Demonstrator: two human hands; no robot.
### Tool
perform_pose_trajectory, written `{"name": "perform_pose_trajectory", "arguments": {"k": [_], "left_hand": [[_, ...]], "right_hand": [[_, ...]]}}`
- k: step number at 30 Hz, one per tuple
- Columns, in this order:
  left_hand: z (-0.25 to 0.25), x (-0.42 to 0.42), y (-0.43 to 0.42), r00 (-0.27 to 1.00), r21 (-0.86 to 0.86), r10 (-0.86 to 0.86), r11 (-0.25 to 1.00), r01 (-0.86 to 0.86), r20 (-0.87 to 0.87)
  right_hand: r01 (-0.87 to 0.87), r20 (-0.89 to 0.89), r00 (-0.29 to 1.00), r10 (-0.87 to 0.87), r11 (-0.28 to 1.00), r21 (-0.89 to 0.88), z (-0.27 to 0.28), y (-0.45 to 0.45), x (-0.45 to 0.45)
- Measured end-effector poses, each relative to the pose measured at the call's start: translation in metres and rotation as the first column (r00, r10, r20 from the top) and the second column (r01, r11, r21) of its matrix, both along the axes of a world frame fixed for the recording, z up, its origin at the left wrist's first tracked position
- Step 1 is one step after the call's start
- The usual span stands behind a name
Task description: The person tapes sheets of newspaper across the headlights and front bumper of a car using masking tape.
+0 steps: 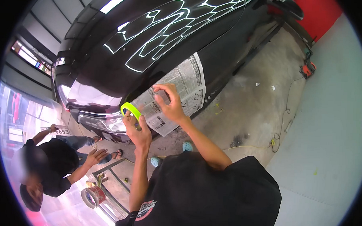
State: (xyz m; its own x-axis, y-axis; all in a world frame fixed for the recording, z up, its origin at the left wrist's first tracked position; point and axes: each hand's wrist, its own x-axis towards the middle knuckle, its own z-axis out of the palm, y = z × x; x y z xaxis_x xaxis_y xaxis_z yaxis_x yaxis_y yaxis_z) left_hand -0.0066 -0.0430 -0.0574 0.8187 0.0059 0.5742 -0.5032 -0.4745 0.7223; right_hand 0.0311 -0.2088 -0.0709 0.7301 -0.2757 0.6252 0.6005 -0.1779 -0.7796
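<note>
In my left hand I hold a roll of bright yellow-green tape, the fingers closed around its lower side. My right hand is raised just right of the roll, over a sheet of newspaper. Its fingers are curled, with the thumb and fingertips a little apart and nothing visible between them. The newspaper lies against the side of a glossy black car, behind the headlight. Its lower corner hangs free near my right wrist.
Another person is low at the left, one hand raised. Near them stand a metal frame and a reddish bucket. An orange power tool with a cord lies by the wall at right. Light blue clogs are below me.
</note>
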Motion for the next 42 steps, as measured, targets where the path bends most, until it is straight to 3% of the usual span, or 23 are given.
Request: {"name": "perform_pose_trajectory", "arguments": {"k": [2,4,7,8,11,14,17,20,23,26,29,32,35,38,42], "left_hand": [[0.019,-0.007,0.006,0.948,-0.235,-0.165,0.967,0.101,-0.272],[0.032,-0.002,-0.007,0.881,-0.34,-0.318,0.919,0.198,-0.349],[0.031,0.004,-0.019,0.757,-0.434,-0.498,0.845,0.313,-0.423],[0.029,0.004,-0.022,0.717,-0.458,-0.545,0.819,0.345,-0.434],[0.034,-0.004,-0.022,0.731,-0.443,-0.574,0.8,0.404,-0.37],[0.039,-0.014,-0.016,0.779,-0.373,-0.525,0.837,0.399,-0.343],[0.032,-0.022,-0.019,0.82,-0.412,-0.509,0.827,0.382,-0.26],[0.036,-0.022,-0.012,0.759,-0.489,-0.528,0.812,0.319,-0.381],[0.045,-0.02,-0.019,0.744,-0.45,-0.452,0.863,0.227,-0.492],[0.045,-0.021,-0.016,0.734,-0.368,-0.419,0.897,0.244,-0.534],[0.041,-0.03,-0.021,0.833,-0.375,-0.436,0.876,0.305,-0.341],[0.033,-0.027,-0.013,0.809,-0.417,-0.477,0.85,0.324,-0.343],[0.048,-0.026,-0.016,0.7,-0.403,-0.438,0.886,0.229,-0.565],[0.049,-0.03,-0.024,0.776,-0.395,-0.448,0.875,0.279,-0.444],[0.048,-0.035,-0.016,0.802,-0.371,-0.466,0.867,0.332,-0.372]], "right_hand": [[-0.112,-0.044,0.993,0.114,0.993,0.038,0.0,-0.007,-0.006],[-0.203,-0.062,0.978,0.202,0.979,-0.021,0.005,-0.02,-0.006],[-0.202,-0.018,0.979,0.204,0.948,-0.244,0.024,-0.029,-0.011],[-0.21,-0.039,0.978,0.207,0.95,-0.229,0.018,-0.03,-0.006],[-0.208,-0.112,0.975,0.193,0.969,-0.136,0.009,-0.025,-0.001],[-0.181,-0.132,0.978,0.16,0.969,-0.166,0.01,-0.024,-0.001],[-0.189,-0.098,0.98,0.175,0.971,-0.148,0.006,-0.026,0.002],[-0.183,-0.069,0.982,0.178,0.98,-0.075,0.018,-0.02,-0.003],[-0.222,-0.128,0.97,0.207,0.968,-0.121,0.012,-0.025,-0.001],[-0.206,-0.104,0.976,0.19,0.963,-0.174,-0.002,-0.026,0.005],[-0.176,-0.08,0.982,0.172,0.983,-0.043,-0.012,-0.023,0.008],[-0.201,-0.157,0.968,0.195,0.979,-0.024,0.009,-0.022,-0.002],[-0.191,-0.066,0.981,0.181,0.961,-0.202,0.011,-0.026,0.001],[-0.191,-0.142,0.972,0.188,0.982,-0.007,-0.014,-0.021,0.005],[-0.222,-0.201,0.951,0.233,0.972,0.077,-0.016,-0.022,0.004]]}}
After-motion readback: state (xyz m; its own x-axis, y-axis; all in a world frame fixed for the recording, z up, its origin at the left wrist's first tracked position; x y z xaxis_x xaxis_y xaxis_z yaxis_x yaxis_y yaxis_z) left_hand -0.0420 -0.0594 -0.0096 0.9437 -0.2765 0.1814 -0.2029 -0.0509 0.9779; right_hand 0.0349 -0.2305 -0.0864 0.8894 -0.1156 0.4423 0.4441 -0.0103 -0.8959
